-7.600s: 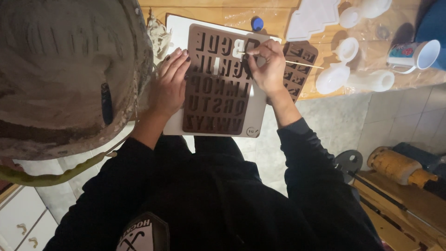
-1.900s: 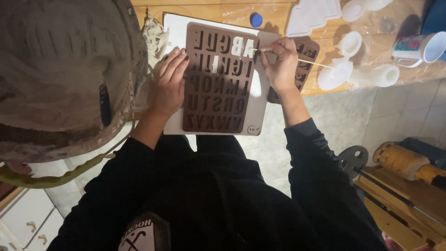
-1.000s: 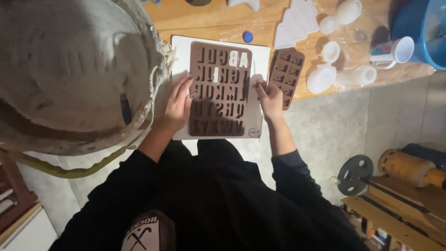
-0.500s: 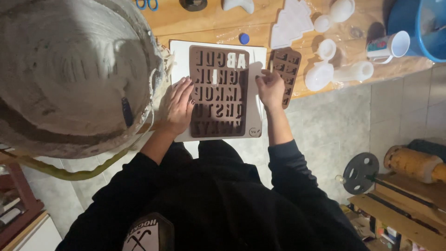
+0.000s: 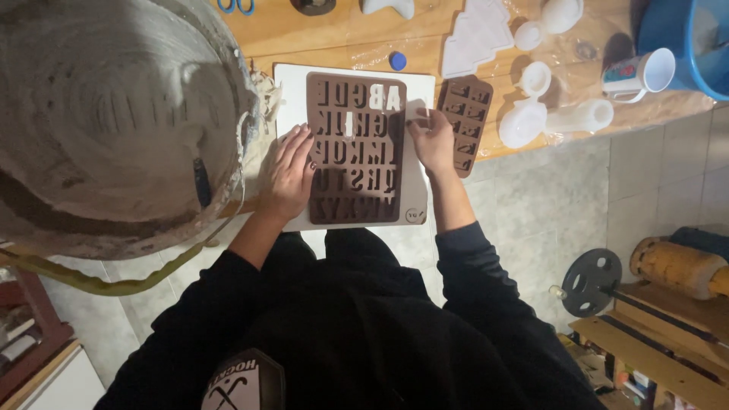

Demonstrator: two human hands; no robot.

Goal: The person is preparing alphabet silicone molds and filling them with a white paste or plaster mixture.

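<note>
Nearest the camera, at six o'clock, the person's dark sleeves ran up toward the work. The left hand (image 5: pixel 287 176) lay flat and open, fingers spread, on the white board (image 5: pixel 416 199) at the left edge of the brown letter mould (image 5: pixel 355 148), with its fingertips touching that edge. It gripped nothing. The right hand (image 5: pixel 433 140) rested at the mould's right edge, at about three o'clock from the mould's centre, fingers loosely curled with the tips pressed on the mould's rim. Whether it pinched anything could not be told.

The brown letter mould lay flat on the white board, which sat on the wooden table (image 5: pixel 319 30) with its near edge overhanging toward the person. The mould's rows of letter cavities were recorded upside down to the camera.

At nine o'clock a large grey bucket (image 5: pixel 114 121), caked with pale residue, stood just beside the board. At two o'clock from the mould, a smaller brown mould (image 5: pixel 465 121) lay touching or just beside the board's right side. Beyond it, white round moulds (image 5: pixel 524 121) and a white mug (image 5: pixel 642 76) were noted, with a blue tub (image 5: pixel 695 38) at the far right corner. A small blue cap (image 5: pixel 397 60) lay at twelve o'clock, past the board, and a pale tree-shaped mould (image 5: pixel 478 34) near it.
</note>
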